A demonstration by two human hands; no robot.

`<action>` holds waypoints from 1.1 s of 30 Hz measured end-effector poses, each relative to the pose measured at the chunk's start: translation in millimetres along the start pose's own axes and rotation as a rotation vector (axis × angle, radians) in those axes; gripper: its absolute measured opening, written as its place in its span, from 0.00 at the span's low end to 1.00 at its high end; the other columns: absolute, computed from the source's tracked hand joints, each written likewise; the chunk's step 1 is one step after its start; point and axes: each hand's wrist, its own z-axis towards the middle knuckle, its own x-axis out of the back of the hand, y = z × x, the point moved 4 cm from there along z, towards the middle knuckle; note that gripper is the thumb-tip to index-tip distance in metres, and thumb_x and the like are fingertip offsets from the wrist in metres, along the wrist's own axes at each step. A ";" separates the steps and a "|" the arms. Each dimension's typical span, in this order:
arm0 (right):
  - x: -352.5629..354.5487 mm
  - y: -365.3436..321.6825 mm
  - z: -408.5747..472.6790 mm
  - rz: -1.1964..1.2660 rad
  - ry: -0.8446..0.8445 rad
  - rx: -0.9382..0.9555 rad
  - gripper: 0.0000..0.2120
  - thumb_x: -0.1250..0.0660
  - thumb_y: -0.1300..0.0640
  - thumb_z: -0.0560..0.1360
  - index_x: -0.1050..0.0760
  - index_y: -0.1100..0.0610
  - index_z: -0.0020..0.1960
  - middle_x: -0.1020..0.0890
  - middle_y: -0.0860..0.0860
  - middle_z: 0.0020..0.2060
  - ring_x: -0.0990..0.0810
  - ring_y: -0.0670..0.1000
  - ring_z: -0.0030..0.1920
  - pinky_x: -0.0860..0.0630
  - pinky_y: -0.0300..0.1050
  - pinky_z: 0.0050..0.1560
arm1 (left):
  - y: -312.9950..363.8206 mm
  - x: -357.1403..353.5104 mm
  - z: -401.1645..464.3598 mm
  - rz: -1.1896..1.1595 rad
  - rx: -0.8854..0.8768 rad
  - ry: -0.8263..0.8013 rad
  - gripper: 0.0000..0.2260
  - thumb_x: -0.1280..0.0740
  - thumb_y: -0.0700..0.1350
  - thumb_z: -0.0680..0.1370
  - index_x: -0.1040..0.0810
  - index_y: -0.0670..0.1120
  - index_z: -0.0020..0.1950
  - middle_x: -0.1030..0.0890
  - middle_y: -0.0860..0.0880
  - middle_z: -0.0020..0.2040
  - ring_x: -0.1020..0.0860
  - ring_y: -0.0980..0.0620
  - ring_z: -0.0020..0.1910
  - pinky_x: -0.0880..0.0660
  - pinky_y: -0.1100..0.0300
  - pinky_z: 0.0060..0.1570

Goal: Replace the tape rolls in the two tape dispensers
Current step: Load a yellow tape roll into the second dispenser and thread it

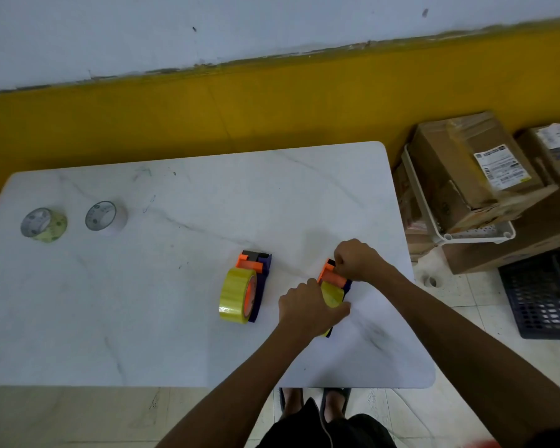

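Observation:
Two orange and dark blue tape dispensers lie on the white table (181,286). The left dispenser (256,270) holds a full yellow tape roll (235,295) and nobody touches it. My left hand (307,307) is wrapped over the yellow roll (332,294) in the right dispenser (332,279). My right hand (356,258) pinches the orange front end of that dispenser. Far left on the table stand a thin yellowish roll (44,225) and a nearly bare clear roll (105,217).
A yellow and white wall runs behind the table. To the right on the floor stand taped cardboard boxes (472,176), a white tray (446,234) under one box, and a dark perforated crate (543,295). My feet show under the table's near edge.

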 end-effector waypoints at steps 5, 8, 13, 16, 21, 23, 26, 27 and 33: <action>-5.6 -1.5 -2.8 -0.093 0.150 0.016 0.04 0.37 0.59 0.75 0.28 0.60 0.44 0.27 0.54 0.45 0.24 0.57 0.49 0.31 0.46 0.41 | -3.7 3.8 5.1 0.019 -0.002 -0.037 0.31 0.34 0.69 0.68 0.28 0.44 0.57 0.21 0.45 0.53 0.22 0.44 0.52 0.27 0.52 0.50; -5.1 13.9 -3.5 -0.130 0.242 -0.055 0.06 0.38 0.63 0.76 0.26 0.63 0.52 0.26 0.57 0.53 0.24 0.59 0.53 0.34 0.46 0.40 | -8.7 -0.6 2.0 0.037 -0.007 -0.096 0.34 0.34 0.69 0.67 0.28 0.43 0.58 0.22 0.44 0.55 0.22 0.44 0.53 0.27 0.52 0.51; -6.0 22.5 5.7 -0.152 0.285 -0.090 0.07 0.39 0.66 0.75 0.25 0.63 0.51 0.26 0.58 0.54 0.25 0.59 0.54 0.33 0.47 0.39 | -17.9 -6.3 -5.4 0.015 0.027 -0.141 0.38 0.35 0.72 0.66 0.29 0.43 0.62 0.23 0.44 0.58 0.23 0.43 0.56 0.27 0.50 0.54; 7.0 34.8 14.4 -0.145 0.302 -0.129 0.09 0.39 0.63 0.76 0.25 0.63 0.54 0.26 0.58 0.55 0.26 0.60 0.56 0.30 0.50 0.43 | -25.9 -6.5 -10.7 0.018 0.039 -0.159 0.34 0.34 0.69 0.66 0.29 0.43 0.59 0.23 0.45 0.55 0.23 0.44 0.54 0.26 0.51 0.52; 14.3 46.6 24.2 -0.163 0.287 -0.151 0.10 0.38 0.61 0.77 0.23 0.62 0.56 0.25 0.58 0.56 0.25 0.60 0.57 0.25 0.52 0.49 | -36.2 -10.5 -20.6 -0.039 0.043 -0.142 0.22 0.31 0.56 0.66 0.30 0.44 0.52 0.26 0.48 0.44 0.25 0.47 0.43 0.27 0.56 0.39; 9.9 46.1 22.3 -0.135 0.293 -0.148 0.10 0.38 0.61 0.77 0.23 0.62 0.55 0.25 0.58 0.55 0.24 0.59 0.56 0.25 0.52 0.50 | -37.0 -12.3 -24.0 -0.121 0.037 -0.120 0.21 0.30 0.53 0.65 0.30 0.44 0.51 0.23 0.47 0.43 0.22 0.47 0.42 0.25 0.54 0.37; 3.2 51.2 15.6 -0.048 0.274 -0.163 0.09 0.38 0.60 0.77 0.22 0.61 0.53 0.22 0.58 0.53 0.21 0.59 0.52 0.25 0.48 0.47 | -44.3 -14.2 -31.1 -0.280 0.021 -0.053 0.18 0.30 0.52 0.66 0.29 0.45 0.50 0.19 0.48 0.41 0.19 0.48 0.39 0.22 0.54 0.37; 0.7 54.0 13.4 0.007 0.240 -0.182 0.08 0.37 0.60 0.77 0.21 0.61 0.52 0.20 0.58 0.50 0.19 0.59 0.49 0.26 0.47 0.45 | -46.8 -14.2 -33.7 -0.322 0.016 -0.028 0.17 0.29 0.53 0.66 0.29 0.47 0.49 0.19 0.49 0.40 0.19 0.49 0.38 0.23 0.55 0.35; 1.5 52.0 0.5 0.346 -0.024 -0.130 0.13 0.36 0.66 0.72 0.26 0.56 0.31 0.20 0.53 0.30 0.17 0.54 0.33 0.22 0.39 0.34 | -44.9 -1.7 -41.6 -0.431 -0.084 0.083 0.17 0.28 0.60 0.67 0.29 0.54 0.46 0.22 0.49 0.35 0.22 0.52 0.33 0.25 0.54 0.29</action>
